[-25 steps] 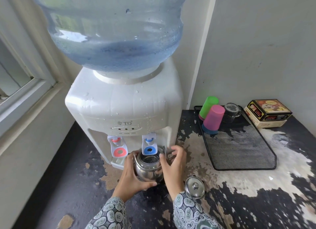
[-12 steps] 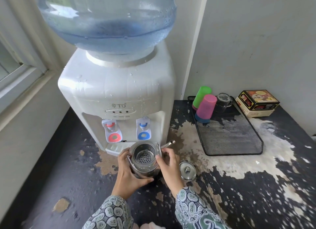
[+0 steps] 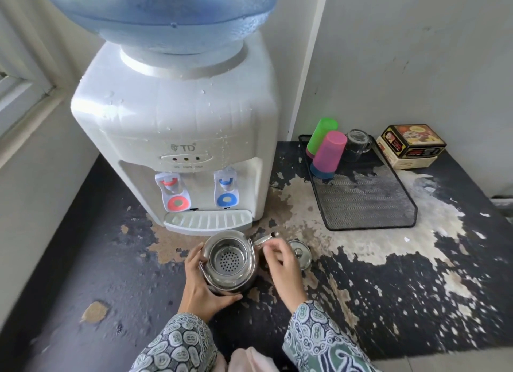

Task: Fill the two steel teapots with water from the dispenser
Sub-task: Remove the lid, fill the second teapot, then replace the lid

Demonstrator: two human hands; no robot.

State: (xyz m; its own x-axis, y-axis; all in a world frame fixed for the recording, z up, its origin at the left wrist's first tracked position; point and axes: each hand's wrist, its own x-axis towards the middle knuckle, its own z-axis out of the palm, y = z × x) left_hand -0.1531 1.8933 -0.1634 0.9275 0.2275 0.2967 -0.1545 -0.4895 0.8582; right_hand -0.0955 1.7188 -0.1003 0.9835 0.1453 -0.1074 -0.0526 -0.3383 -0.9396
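Steel teapot (image 3: 229, 262) (lid off, strainer visible) stands on the surface (image 3: 388, 288) just before the dispenser (image 3: 177, 127). Left hand (image 3: 204, 285) fingers wrap its body; right hand (image 3: 283, 271) fingers pinch near the spout.

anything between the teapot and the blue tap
Nothing visible. The teapot, held in the left hand, sits just in front of the drip tray; the blue tap above the tray is unobstructed.
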